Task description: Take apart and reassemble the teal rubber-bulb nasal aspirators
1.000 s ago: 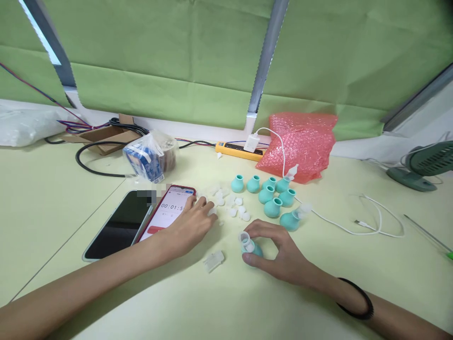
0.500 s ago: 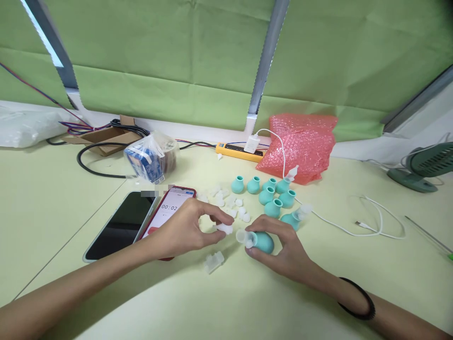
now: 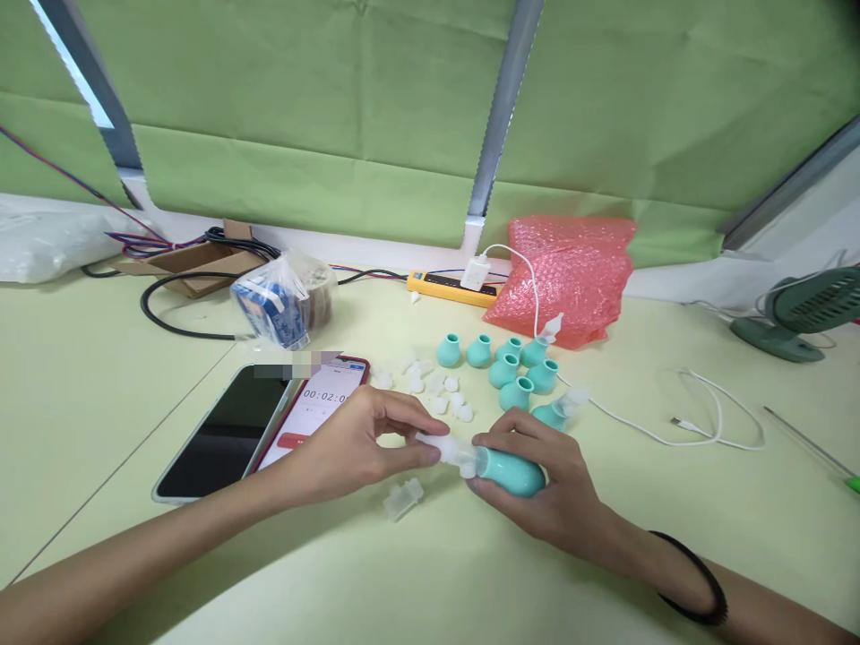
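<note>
My right hand (image 3: 537,475) is wrapped round a teal squeeze bulb (image 3: 514,471) lying on its side, its neck toward the left. A clear plastic connector (image 3: 466,457) sits in that neck. Between thumb and fingers, my left hand (image 3: 382,434) pinches a small white silicone tip (image 3: 435,442), which meets the connector's free end; how far it is over the end I cannot tell. Just below lies a loose translucent plastic piece (image 3: 404,499). Several small white tips (image 3: 450,385) are scattered behind my hands. Beyond my right hand stand several teal bulbs (image 3: 516,392), two with clear fittings on them.
Left of my hands lie a black-screened phone (image 3: 221,439) and a red-cased phone (image 3: 322,403) showing a timer. Farther back are a bagged blue box (image 3: 272,305), a yellow power strip (image 3: 443,288) and a pink bubble-wrap bag (image 3: 564,282). A white cable (image 3: 718,421) and a screwdriver (image 3: 806,443) lie right.
My left hand has brought the white tip rightward against the connector. The bulb in my right hand has turned and shifted slightly right, with the fingers wrapped farther round it.
</note>
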{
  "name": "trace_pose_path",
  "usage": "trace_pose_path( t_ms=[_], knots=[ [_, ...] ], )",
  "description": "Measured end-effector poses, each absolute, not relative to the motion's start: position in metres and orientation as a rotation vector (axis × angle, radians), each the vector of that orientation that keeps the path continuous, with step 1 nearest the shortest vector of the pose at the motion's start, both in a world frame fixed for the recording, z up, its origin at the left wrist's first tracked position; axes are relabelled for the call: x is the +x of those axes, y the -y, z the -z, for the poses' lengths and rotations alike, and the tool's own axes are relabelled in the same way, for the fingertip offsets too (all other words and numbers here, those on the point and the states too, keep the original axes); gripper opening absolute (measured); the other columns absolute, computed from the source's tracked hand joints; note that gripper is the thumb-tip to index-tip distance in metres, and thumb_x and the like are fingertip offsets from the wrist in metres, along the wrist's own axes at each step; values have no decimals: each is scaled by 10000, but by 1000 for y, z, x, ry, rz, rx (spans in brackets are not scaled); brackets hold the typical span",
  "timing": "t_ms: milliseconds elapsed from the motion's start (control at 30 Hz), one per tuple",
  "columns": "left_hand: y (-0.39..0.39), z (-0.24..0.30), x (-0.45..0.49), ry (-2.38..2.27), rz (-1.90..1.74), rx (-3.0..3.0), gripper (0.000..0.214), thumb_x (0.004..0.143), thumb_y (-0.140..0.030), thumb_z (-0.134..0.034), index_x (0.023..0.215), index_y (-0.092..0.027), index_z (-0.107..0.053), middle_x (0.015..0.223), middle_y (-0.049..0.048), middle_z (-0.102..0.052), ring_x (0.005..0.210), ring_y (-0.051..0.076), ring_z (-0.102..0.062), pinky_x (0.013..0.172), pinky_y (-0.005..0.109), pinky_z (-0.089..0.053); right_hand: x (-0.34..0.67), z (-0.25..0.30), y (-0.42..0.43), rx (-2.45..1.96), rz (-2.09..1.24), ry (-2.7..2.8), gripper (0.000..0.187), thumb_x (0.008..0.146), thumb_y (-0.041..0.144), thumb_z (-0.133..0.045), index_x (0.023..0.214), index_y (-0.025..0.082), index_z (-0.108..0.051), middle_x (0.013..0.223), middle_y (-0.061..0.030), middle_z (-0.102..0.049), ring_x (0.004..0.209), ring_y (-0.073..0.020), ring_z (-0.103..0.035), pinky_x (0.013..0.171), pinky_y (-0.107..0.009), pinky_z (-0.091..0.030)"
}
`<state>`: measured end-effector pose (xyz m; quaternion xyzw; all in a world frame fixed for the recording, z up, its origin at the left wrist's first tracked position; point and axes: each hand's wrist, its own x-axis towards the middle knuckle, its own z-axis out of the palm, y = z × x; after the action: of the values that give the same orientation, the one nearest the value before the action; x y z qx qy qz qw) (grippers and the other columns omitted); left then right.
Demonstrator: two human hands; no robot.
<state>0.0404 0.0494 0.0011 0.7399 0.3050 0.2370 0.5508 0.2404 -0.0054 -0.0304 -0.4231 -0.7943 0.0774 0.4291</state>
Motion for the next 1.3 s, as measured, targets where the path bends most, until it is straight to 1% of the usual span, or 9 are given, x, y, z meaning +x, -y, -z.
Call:
trace_pose_path(
  t_ms=[133, 300, 467, 600, 700, 867, 1000, 1133, 1300],
  knots=[
    [-47, -3, 41, -825, -469, 1780, 258, 717, -245, -588, 945, -133, -636, 687, 41, -653, 656, 157, -585, 646, 265, -470, 243, 31, 7, -989, 9, 2036, 245, 667, 155, -627, 904, 168, -564, 706, -52, -529, 619, -159, -498, 535, -303, -402],
    [-45, -7, 39, -844, -439, 1870, 228, 726, -271, -576, 907, -155, -654, 636, 26, -646, 590, 135, -569, 579, 230, -451, 244, 31, 10, -966, 200, 2101, 298, 680, 156, -625, 959, 170, -520, 709, -53, -539, 628, -164, -477, 547, -318, -374],
    [-45, -10, 36, -748, -430, 1932, 192, 746, -266, -559, 884, -177, -658, 631, 8, -641, 569, 118, -563, 534, 205, -430, 245, 25, 17, -958, 306, 2217, 276, 709, 159, -593, 967, 142, -498, 689, -53, -548, 630, -170, -481, 565, -329, -369],
    [-43, -12, 36, -693, -444, 2062, 168, 758, -215, -550, 878, -180, -661, 671, 14, -650, 595, 116, -562, 499, 191, -402, 245, 22, 21, -974, 319, 2278, 237, 740, 167, -555, 967, 141, -493, 699, -55, -558, 627, -162, -470, 559, -319, -368],
    [-41, -13, 37, -632, -494, 2169, 180, 759, -171, -552, 906, -183, -656, 725, 18, -653, 617, 108, -559, 501, 189, -388, 245, 21, 23, -976, 304, 2271, 231, 738, 174, -560, 957, 143, -496, 695, -51, -557, 617, -159, -470, 551, -313, -362],
    [-40, -12, 38, -575, -545, 2126, 165, 768, -207, -557, 882, -158, -664, 759, 36, -673, 628, 115, -584, 556, 197, -427, 245, 18, 24, -955, 306, 2259, 259, 705, 155, -598, 944, 127, -502, 681, -55, -552, 603, -162, -475, 545, -317, -357],
    [-41, -10, 38, -568, -555, 2089, 167, 759, -225, -568, 851, -134, -672, 754, 53, -683, 623, 136, -601, 549, 210, -453, 247, 17, 25, -942, 304, 2251, 265, 713, 161, -595, 957, 134, -494, 687, -53, -561, 609, -159, -482, 552, -319, -362],
    [-42, -6, 40, -564, -578, 2049, 160, 746, -211, -578, 846, -133, -677, 766, 55, -692, 631, 150, -620, 534, 213, -467, 248, 19, 24, -954, 303, 2240, 253, 734, 183, -574, 972, 156, -492, 682, -40, -567, 591, -148, -484, 548, -309, -356],
    [-42, -2, 41, -564, -572, 2033, 160, 737, -191, -583, 850, -128, -678, 794, 69, -693, 660, 168, -633, 543, 222, -478, 248, 23, 23, -950, 287, 2252, 254, 723, 182, -588, 957, 155, -495, 683, -42, -572, 593, -153, -499, 556, -311, -349]
  ],
)
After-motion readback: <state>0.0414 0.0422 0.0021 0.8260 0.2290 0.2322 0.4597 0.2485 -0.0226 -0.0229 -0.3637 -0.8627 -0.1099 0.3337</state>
